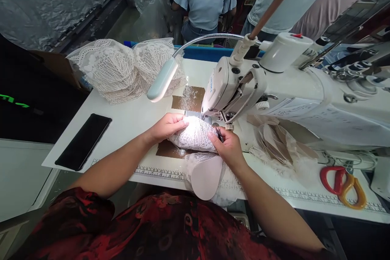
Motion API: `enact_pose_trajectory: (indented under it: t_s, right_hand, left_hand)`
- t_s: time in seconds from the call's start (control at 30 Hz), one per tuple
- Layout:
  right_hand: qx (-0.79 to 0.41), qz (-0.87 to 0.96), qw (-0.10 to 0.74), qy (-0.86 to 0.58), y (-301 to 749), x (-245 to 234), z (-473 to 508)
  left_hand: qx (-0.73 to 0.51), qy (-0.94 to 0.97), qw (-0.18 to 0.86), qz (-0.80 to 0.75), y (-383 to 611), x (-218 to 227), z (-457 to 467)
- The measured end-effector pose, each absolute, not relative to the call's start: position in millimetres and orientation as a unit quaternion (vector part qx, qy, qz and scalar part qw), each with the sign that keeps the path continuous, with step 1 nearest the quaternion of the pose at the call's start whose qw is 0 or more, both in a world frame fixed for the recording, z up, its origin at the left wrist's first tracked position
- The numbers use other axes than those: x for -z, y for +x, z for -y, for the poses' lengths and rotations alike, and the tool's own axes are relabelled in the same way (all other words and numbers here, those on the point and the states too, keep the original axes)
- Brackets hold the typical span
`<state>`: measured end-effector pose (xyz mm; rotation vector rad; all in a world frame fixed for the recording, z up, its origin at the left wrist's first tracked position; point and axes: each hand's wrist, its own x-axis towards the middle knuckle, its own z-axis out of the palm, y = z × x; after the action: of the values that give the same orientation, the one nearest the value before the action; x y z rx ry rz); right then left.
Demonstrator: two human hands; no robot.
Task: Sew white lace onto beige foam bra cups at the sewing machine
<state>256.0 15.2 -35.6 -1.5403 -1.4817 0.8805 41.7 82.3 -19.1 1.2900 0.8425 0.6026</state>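
A white lace bra cup (pixel 196 133) lies at the needle of the sewing machine (pixel 228 85), brightly lit. My left hand (pixel 168 126) pinches its left edge between thumb and fingers. On the right side, my right hand (pixel 228 146) grips the cup's edge, thumb on top. A small dark tool (pixel 219 134), its kind hard to make out, shows between the right hand's fingers. Below the held cup, a smooth pale cup (pixel 207 176) with lace around it hangs over the table's front edge.
Stacked lace cups (pixel 106 69) stand at the back left, near the lamp (pixel 163 79). A black phone (pixel 83 141) lies on the left. Lace and beige pieces (pixel 274 142) and red-and-yellow-handled scissors (pixel 343 187) lie right. A person (pixel 205 0) sits beyond the table.
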Motion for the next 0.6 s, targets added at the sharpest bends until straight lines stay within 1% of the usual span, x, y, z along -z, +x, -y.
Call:
enact_pose_trajectory:
  t_s: [0.2,0.37,0.47,0.6]
  right_hand:
    - [-0.327,0.589,0.395,-0.624,258,36,-15]
    - [-0.358,0.587,0.397,-0.607,258,36,-15]
    - [-0.371,0.577,0.371,-0.626,258,37,-15]
    - [-0.339,0.590,0.363,-0.637,258,38,-16]
  left_hand:
    - [-0.259,0.597,0.665,-0.366,39,22,-83]
    - [-0.308,0.604,0.616,-0.402,37,28,-89]
    - [-0.330,0.586,0.611,-0.418,37,31,-92]
    - [-0.347,0.560,0.607,-0.444,36,35,-95]
